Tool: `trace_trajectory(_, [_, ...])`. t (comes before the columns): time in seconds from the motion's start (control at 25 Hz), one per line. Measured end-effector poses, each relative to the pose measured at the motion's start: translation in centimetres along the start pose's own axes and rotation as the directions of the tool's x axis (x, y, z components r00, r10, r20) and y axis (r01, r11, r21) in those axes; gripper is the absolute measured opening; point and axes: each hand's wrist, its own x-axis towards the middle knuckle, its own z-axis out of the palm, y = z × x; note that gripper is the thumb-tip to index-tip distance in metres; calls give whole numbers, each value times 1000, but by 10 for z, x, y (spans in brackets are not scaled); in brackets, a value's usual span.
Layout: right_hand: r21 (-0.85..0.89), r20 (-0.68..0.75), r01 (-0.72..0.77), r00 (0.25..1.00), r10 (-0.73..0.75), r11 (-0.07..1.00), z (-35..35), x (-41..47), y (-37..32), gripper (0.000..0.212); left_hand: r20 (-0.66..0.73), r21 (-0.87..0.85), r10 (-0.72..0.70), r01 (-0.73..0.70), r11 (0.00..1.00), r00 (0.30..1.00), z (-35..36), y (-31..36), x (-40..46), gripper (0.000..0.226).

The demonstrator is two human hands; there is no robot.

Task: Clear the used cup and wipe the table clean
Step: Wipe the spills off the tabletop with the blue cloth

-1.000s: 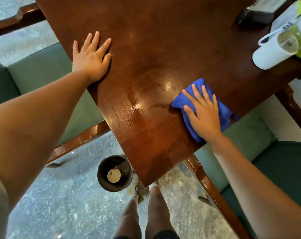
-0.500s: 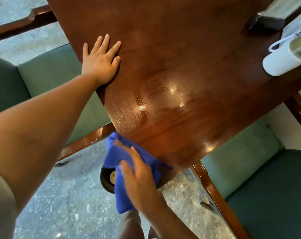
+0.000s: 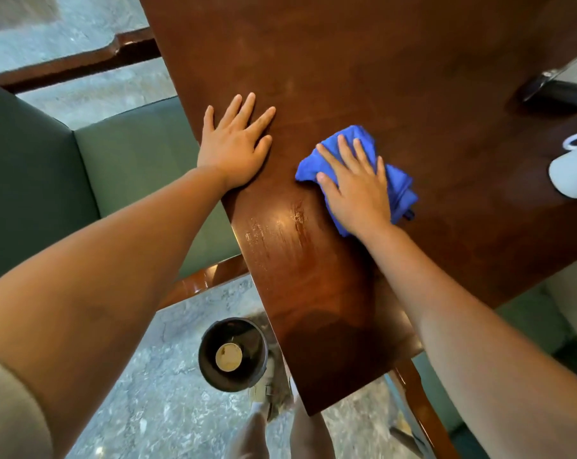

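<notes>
A dark wooden table fills the upper middle of the view. My right hand lies flat with straight fingers on a crumpled blue cloth, pressing it onto the tabletop. My left hand rests flat near the table's left edge, fingers spread. Wet streaks shine on the wood just in front of both hands. On the floor by the table's near corner stands a black bin with a used paper cup inside it.
A white mug lies at the table's right edge, next to a dark stand. Green upholstered chairs with glossy wooden frames flank the table on both sides. My legs stand on the grey stone floor beside the bin.
My right hand carried the blue cloth from the table's right part down past the near corner above the bin, then back up onto the tabletop beside my left hand. The left hand stays planted.
</notes>
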Motion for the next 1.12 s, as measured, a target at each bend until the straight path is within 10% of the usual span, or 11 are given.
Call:
trace_trajectory(0.4, [-6, 56, 433, 900, -432, 901, 38, -119, -89, 50, 20, -3, 3, -3, 1000, 1000, 0, 0, -1, 49])
trace_trajectory(0.8, [88, 23, 405, 912, -408, 910, 28, -156, -51, 49, 102, 40, 2, -6, 999, 995, -5, 2, 0, 52])
trace_trajectory(0.96, [424, 99, 315, 916, -389, 850, 15, -151, -44, 57, 102, -245, 12, 14, 969, 995, -28, 7, -10, 59])
trace_trajectory(1.12, [247, -77, 364, 931, -356, 898, 9, -166, -17, 46, -104, -412, 157, -186, 892, 982, -49, 38, -88, 63])
